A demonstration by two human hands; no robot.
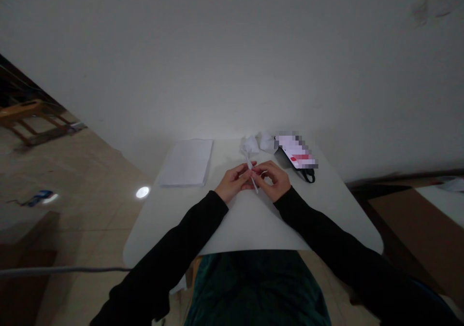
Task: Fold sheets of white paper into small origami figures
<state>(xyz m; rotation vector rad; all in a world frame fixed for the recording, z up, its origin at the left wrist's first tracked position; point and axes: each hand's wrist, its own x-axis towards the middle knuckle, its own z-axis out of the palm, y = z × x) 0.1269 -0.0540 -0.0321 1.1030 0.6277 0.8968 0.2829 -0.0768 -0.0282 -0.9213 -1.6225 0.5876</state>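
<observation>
My left hand [233,183] and my right hand [273,180] meet above the middle of a white table [250,227]. Between their fingers is a thin white paper strip [253,175], tilted and partly hidden by my fingers. A short white piece [263,173] sticks out beside my right fingers. A stack of white paper sheets [186,163] lies to the left of my hands. Two crumpled white paper pieces [249,145] [267,142] sit beyond my fingers, out of touch.
At the far right of the table lies a black item [286,158] with a blurred white and red card [297,151] on it and a black strap [309,175]. A white wall rises behind the table. Tiled floor and a wooden frame [31,120] lie to the left.
</observation>
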